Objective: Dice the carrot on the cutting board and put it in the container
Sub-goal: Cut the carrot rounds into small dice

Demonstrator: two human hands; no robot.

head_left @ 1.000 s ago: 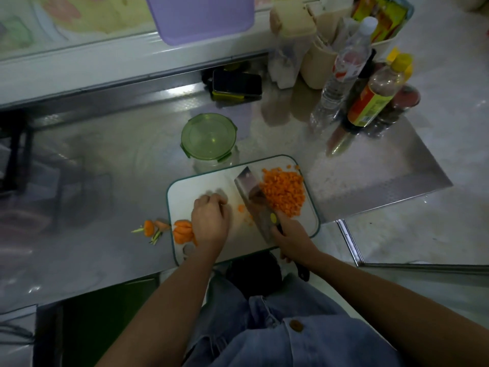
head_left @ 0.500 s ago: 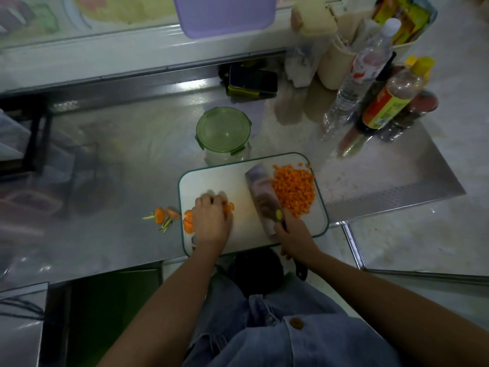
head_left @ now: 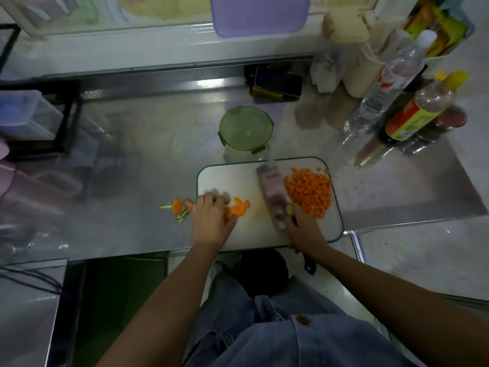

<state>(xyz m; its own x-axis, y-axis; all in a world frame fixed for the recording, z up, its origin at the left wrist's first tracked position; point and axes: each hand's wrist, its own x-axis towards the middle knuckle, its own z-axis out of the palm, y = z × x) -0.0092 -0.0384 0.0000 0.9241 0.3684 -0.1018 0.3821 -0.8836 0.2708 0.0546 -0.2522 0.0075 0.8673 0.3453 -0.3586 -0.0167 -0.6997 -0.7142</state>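
Note:
A white cutting board [head_left: 232,178] with a green rim lies on the steel counter in front of me. A heap of diced carrot [head_left: 311,192] covers its right side. My right hand [head_left: 304,231] grips a cleaver [head_left: 272,193] whose blade lies flat on the board, just left of the heap. My left hand [head_left: 211,221] rests on several orange carrot slices [head_left: 238,207] at the board's left edge, fingers curled over them. A round container [head_left: 246,131] with a green clip lid stands just behind the board, lid on.
Carrot top and green stem trimmings [head_left: 177,207] lie on the counter left of the board. Bottles [head_left: 412,115] and a clear water bottle [head_left: 389,83] stand at the back right, a dark phone [head_left: 277,82] behind the container. The counter's front edge is by my lap.
My left hand has drawn the carrot slices out from the board's left edge toward its middle. The cleaver has settled flat beside the diced heap. The view shifted slightly.

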